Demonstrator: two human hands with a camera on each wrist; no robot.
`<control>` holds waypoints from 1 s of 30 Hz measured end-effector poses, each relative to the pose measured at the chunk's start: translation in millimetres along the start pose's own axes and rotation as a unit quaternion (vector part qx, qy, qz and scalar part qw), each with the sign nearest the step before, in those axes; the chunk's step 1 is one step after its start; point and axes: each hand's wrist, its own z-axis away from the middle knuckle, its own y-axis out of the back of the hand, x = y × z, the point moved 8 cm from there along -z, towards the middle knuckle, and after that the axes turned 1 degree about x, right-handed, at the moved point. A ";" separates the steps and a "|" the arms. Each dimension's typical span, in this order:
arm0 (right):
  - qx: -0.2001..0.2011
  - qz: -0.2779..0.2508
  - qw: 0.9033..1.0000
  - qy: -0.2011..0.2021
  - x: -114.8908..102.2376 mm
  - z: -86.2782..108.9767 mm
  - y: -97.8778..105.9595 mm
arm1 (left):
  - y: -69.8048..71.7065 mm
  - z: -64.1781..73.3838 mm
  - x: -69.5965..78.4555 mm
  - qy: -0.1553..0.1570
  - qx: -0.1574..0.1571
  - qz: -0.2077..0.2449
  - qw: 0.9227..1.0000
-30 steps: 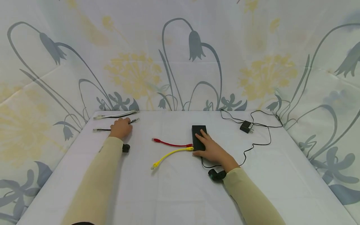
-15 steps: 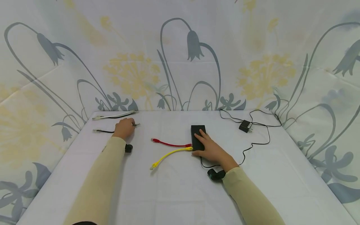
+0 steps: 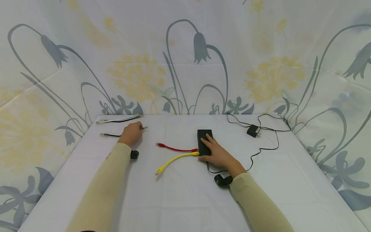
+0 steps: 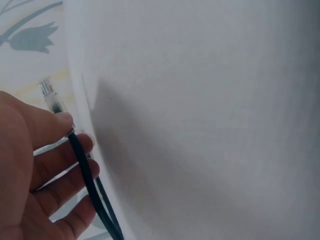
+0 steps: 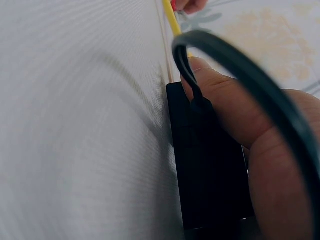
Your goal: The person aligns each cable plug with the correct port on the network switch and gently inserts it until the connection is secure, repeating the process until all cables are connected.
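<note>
Toward the back left, my left hand [image 3: 131,133] pinches a short black network cable [image 3: 111,135] near one end. In the left wrist view, its clear plug [image 4: 46,90] sticks out past the thumb, and the black cord [image 4: 86,170] bends down past the other fingers. My right hand [image 3: 215,153] rests with spread fingers on a small black box [image 3: 204,148], its thumb at the near end. A red network cable [image 3: 178,149] and a yellow network cable [image 3: 174,158] run left from the box. The right wrist view shows a black cord [image 5: 197,100] at the box's end.
A white cable [image 3: 121,119] and another black cable [image 3: 127,120] lie together at the table's back left edge. At the back right sits a black power adapter [image 3: 253,130] with its thin cord [image 3: 268,148] winding toward the box. Patterned cloth [image 3: 185,64] hangs behind the white table [image 3: 179,199].
My left hand has moved to the right with the black cable, and the cable's free end has begun to shift right too. My right hand has stayed on the box.
</note>
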 end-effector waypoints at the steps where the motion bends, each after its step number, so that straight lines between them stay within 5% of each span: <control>1: 0.000 -0.001 1.000 0.000 0.0 -0.1 0.0 | -0.7 -0.3 0.2 0.000 -0.001 0.004 1.000; 10: -0.001 0.006 1.000 -0.001 0.2 -0.2 0.0 | -3.2 -1.5 10.6 -0.025 -0.006 0.048 0.999; 21: 0.000 0.003 1.000 0.003 -1.6 0.8 1.6 | -0.9 0.5 20.5 -0.043 0.029 0.062 0.997; 30: -0.001 0.002 1.000 0.004 -1.4 0.2 0.8 | -8.2 0.0 22.5 -0.039 0.010 0.065 0.997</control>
